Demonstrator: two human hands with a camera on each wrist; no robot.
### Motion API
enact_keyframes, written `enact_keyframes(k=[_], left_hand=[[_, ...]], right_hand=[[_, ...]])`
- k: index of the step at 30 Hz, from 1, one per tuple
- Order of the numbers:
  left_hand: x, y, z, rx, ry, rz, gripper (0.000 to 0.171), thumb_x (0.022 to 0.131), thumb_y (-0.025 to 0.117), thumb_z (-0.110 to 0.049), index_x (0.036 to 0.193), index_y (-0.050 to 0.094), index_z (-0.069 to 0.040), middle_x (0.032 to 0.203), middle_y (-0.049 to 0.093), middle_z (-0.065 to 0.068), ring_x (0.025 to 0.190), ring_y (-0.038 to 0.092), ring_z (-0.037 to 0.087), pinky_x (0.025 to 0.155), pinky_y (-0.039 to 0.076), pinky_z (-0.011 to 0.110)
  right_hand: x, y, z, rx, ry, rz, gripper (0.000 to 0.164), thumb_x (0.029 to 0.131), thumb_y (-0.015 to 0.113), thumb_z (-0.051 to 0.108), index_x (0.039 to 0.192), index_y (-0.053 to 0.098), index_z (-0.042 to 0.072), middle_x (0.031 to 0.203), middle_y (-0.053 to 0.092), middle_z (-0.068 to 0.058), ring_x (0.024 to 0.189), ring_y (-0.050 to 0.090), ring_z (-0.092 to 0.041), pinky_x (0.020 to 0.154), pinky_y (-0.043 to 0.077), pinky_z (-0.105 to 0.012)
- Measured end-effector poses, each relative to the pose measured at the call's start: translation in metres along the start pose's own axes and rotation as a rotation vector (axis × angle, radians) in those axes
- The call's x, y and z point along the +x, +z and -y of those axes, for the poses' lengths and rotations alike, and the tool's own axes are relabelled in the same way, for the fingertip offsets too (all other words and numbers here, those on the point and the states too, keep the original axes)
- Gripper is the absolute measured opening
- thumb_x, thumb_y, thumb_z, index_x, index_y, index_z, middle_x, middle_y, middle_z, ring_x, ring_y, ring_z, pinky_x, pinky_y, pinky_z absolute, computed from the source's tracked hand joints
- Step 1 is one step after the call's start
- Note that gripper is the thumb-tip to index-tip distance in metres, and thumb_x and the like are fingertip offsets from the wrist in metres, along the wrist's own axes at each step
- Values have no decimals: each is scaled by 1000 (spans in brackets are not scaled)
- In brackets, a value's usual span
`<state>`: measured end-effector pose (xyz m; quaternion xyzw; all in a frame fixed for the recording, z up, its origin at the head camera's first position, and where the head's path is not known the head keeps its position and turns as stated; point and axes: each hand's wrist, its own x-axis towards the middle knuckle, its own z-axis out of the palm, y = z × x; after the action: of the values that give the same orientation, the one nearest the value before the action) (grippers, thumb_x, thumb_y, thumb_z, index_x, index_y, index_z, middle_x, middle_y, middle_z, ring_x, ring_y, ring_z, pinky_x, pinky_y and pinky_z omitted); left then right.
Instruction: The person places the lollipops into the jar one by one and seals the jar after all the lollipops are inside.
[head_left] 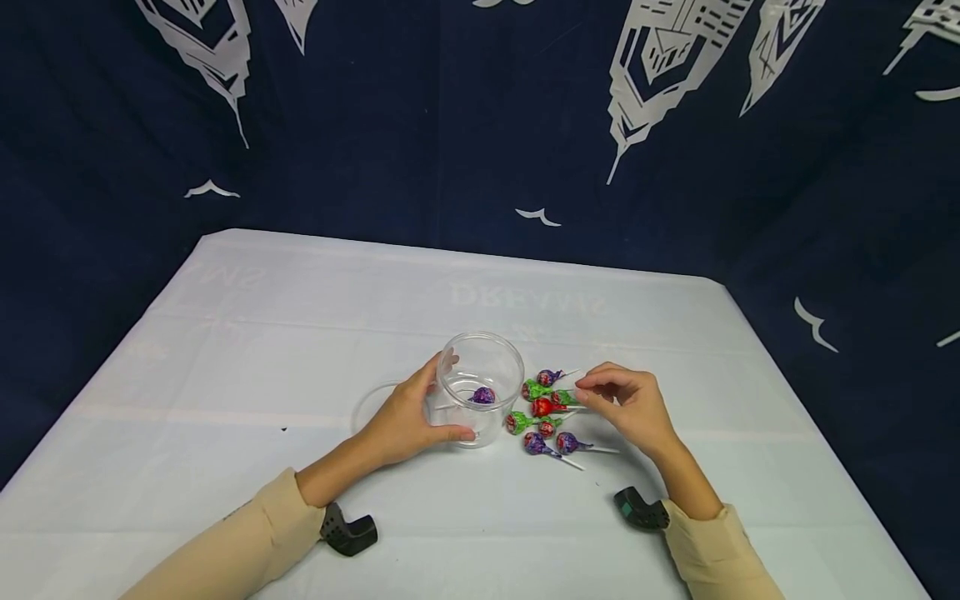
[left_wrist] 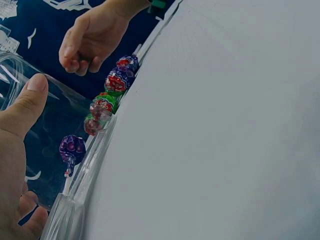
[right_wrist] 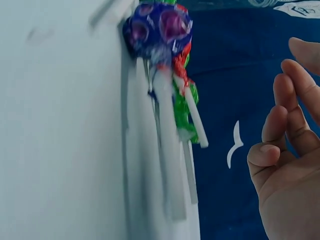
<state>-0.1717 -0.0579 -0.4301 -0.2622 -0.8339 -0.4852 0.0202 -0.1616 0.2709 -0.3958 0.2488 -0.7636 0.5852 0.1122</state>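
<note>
My left hand (head_left: 408,421) grips a clear plastic jar (head_left: 487,354) from its left side, thumb at the front and fingers round the back. Inside the jar lies one purple-wrapped lollipop (head_left: 482,396), also visible through the wall in the left wrist view. Just right of the jar is a loose cluster of lollipops in purple, green and red wrappers, among them a red lollipop (head_left: 542,407) and a purple lollipop (head_left: 567,442). My right hand (head_left: 626,404) hovers at the cluster's right side, thumb and fingertips close to the sticks. In the right wrist view its loosely bent fingers (right_wrist: 287,92) hold nothing.
Everything stands on a table with a white cloth (head_left: 225,483). A clear round rim (head_left: 360,404), partly hidden by the left hand, lies left of the jar. Behind the table hangs a dark blue curtain (head_left: 420,125) with white prints. Each wrist carries a black camera (head_left: 348,532).
</note>
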Motion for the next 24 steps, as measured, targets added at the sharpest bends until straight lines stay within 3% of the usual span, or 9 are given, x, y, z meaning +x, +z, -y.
enact_keyframes(k=[7,12,18,24], left_hand=[[0,0,-2,-8,23,-4,110,70,91,-34,155,27,-8,151,44,11,126,53,31,103,45,44],[-1,-1,-3,-7,9,-1,110,70,91,-35,156,27,-9,152,43,10,126,53,32,103,45,44],[-1,-1,-2,-1,-13,6,111,70,91,-35,156,26,-12,152,43,8,124,54,32,104,44,44],[0,-1,-2,-5,0,2,110,70,91,-35,156,26,-10,152,43,10,127,52,31,104,44,44]], right_hand=[[-3,-6,-6,-18,2,7,18,76,69,-22,87,72,-8,84,69,-10,66,45,-14,55,34,-28],[-4,-7,-12,-77,-2,33,18,74,72,-22,87,70,-11,84,68,-17,67,44,-16,57,33,-30],[-6,-11,-20,-165,13,48,19,72,77,-18,87,72,-9,85,69,-15,69,46,-22,58,33,-32],[-7,-12,-24,-299,17,68,19,71,82,-11,86,76,-1,88,71,-11,83,57,-15,71,41,-25]])
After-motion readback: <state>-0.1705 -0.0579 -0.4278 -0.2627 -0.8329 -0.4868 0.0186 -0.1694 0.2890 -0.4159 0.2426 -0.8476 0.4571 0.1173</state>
